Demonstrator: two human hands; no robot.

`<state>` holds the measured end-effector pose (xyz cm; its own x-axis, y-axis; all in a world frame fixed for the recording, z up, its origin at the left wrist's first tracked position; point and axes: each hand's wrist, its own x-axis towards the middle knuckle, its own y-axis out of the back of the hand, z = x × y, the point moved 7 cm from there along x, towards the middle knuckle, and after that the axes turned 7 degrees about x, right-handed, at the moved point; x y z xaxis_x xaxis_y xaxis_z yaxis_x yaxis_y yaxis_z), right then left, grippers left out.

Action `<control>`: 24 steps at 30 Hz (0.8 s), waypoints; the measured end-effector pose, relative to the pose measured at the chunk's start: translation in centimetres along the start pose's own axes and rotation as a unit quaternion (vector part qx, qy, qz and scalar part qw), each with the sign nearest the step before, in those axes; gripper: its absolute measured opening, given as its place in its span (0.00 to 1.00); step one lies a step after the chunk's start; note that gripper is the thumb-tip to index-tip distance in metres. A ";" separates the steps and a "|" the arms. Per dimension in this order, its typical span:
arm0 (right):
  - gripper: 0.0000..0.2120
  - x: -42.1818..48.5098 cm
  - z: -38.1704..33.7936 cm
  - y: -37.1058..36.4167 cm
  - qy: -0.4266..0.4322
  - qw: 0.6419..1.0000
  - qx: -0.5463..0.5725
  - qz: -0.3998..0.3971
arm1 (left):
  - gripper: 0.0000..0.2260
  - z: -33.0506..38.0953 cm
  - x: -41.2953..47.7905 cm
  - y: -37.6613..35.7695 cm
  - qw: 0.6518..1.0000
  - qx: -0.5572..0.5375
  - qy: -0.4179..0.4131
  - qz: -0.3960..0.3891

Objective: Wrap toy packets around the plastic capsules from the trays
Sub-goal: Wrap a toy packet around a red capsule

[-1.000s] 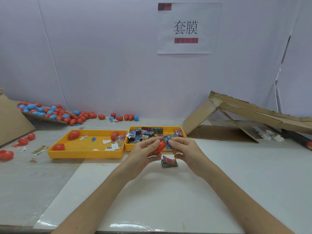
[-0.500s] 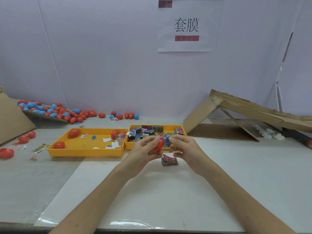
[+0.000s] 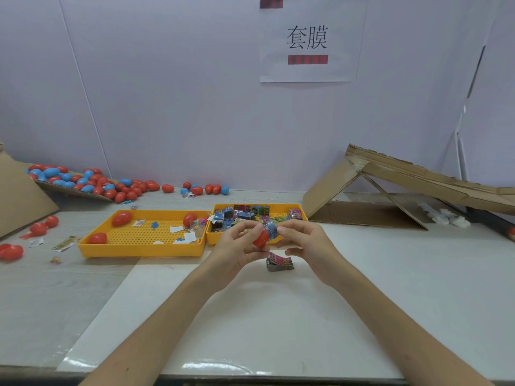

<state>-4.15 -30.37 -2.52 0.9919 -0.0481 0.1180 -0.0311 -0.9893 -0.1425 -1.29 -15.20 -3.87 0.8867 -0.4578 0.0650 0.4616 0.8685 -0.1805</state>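
Red glossy capsule (image 3: 260, 242), blue printed packet (image 3: 271, 230) around its top

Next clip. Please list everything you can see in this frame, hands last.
held capsule: one, red, between both hands above the table
blue packet: one, blue, round the held capsule's far end
left tray: one, yellow, left of centre
tray capsules: three, red, in the left tray among paper scraps
right tray: one, yellow, beside the left tray
tray packets: many, mixed colours, in the right tray
packet stack: one, pink on top, on the table under the hands
capsule heap: many, red and blue, far left by the wall
cardboard shelter: one, brown, far right
paper sign: one, white, on the wall
left hand: one, centre, grips the held capsule
right hand: one, centre, pinches the blue packet
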 end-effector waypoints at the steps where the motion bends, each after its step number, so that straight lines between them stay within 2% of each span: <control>1: 0.03 0.0 0.0 0.0 0.005 1.000 -0.012 0.004 | 0.13 0.0 0.0 0.0 1.000 -0.003 -0.001 0.001; 7: 0.04 -0.2 -0.3 -0.1 0.038 0.996 -0.074 0.011 | 0.14 0.0 0.1 0.4 1.000 0.000 -0.009 0.020; 17: 0.06 -0.3 -0.2 -0.6 0.041 0.994 -0.096 -0.015 | 0.15 0.0 0.3 0.9 0.998 0.029 -0.028 0.046; 24: 0.07 -0.3 -0.5 -0.8 0.089 0.986 -0.143 -0.017 | 0.17 0.1 0.3 1.0 0.996 0.051 -0.037 0.066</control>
<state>-4.51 -29.61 -1.91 0.9564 -0.0128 0.2917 -0.0570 -0.9880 0.1436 -0.55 -14.46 -3.96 0.9376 -0.3264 0.1196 0.3378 0.9368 -0.0913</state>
